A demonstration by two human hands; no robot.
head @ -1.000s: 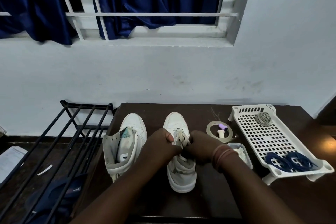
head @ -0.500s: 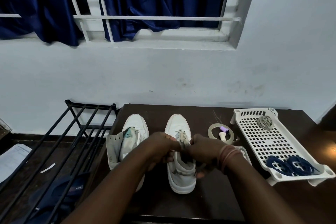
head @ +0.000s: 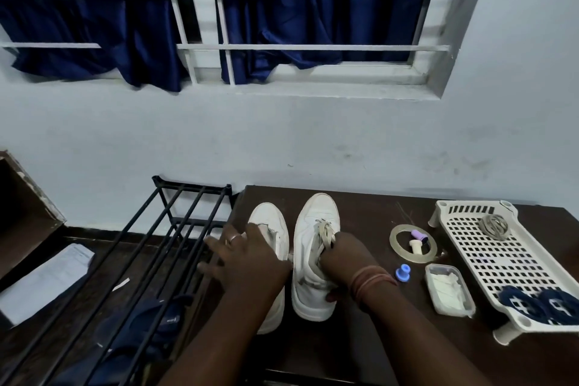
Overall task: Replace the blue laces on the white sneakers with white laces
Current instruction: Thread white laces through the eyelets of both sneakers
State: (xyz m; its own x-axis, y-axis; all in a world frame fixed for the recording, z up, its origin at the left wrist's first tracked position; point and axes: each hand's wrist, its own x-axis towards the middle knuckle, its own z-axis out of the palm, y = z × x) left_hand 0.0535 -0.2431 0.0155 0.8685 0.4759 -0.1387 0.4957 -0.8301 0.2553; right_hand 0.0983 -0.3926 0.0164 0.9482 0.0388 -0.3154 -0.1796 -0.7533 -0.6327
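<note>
Two white sneakers stand side by side on a dark table (head: 369, 351), toes toward the wall. The right sneaker (head: 318, 213) carries white laces (head: 326, 232) in its eyelets. My right hand (head: 344, 257) grips this shoe at its collar, fingers curled into the opening and thumb against the outer side. My left hand (head: 247, 260) rests on the left sneaker (head: 272, 219) with fingers spread straight, hiding its opening. Two coiled blue laces (head: 540, 305) lie in the near corner of a white perforated tray (head: 488, 263) at the right.
Between shoes and tray lie a tape ring (head: 413, 243) with small purple and cream pieces inside, a blue cap (head: 402, 273) and a small tub (head: 449, 290) of white material. A black metal rack (head: 150, 247) stands left of the table, with dark footwear and paper below.
My left hand left the right sneaker's laces and moved left onto the left sneaker, fingers now spread. My right hand shifted from the laces to gripping the shoe's collar. The camera tilted up slightly.
</note>
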